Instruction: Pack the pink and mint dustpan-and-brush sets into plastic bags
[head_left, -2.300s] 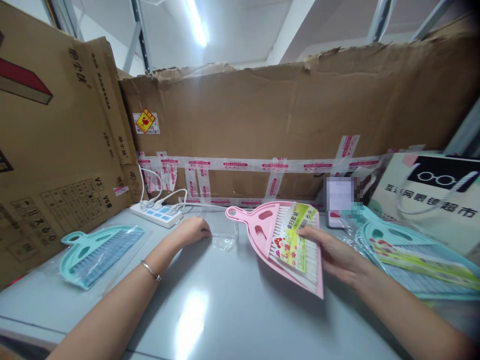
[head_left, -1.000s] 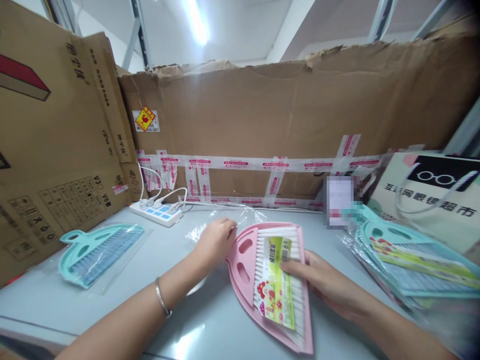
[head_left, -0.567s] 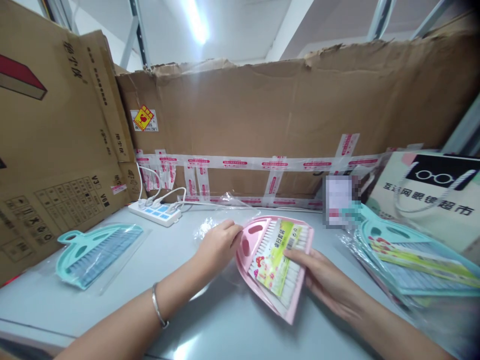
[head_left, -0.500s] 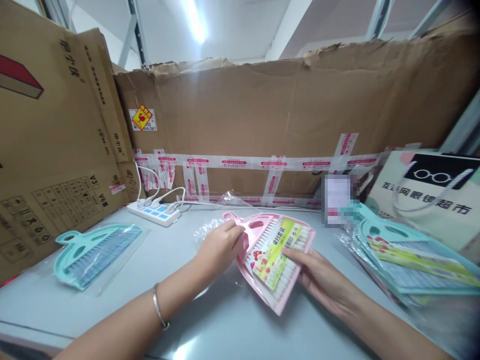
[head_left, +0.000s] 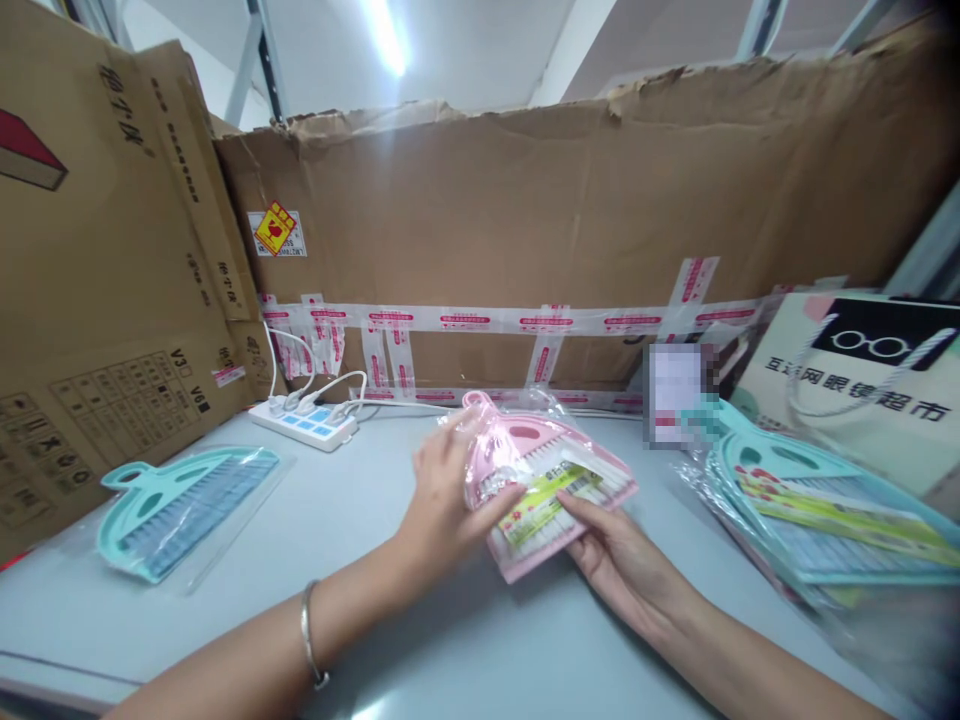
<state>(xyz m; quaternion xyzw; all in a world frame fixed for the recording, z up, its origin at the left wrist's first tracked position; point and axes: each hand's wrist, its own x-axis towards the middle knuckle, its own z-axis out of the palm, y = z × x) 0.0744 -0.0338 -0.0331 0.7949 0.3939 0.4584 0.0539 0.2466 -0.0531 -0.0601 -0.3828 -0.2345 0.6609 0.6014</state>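
A pink dustpan and brush set in a clear plastic bag is held up over the middle of the table, tilted. White bristles and a green-yellow label card show on its front, partly under glare from the plastic. At its lower right edge, my right hand grips it, thumb on the card and fingers behind. My left hand is at its left side, thumb across the front of the card, fingers near the handle. Those left fingers are slightly blurred, and the plastic lies under them.
To the left lies a bagged turquoise dustpan and brush set. Several bagged sets are stacked on the right, before a paper bag. A power strip with white cables sits at the back. Cardboard boxes wall off the rear and left.
My left hand has moved from pinching near the handle to lying along the left side, thumb on the card. The pink set has tipped back, and its clear bag now stretches over the front.
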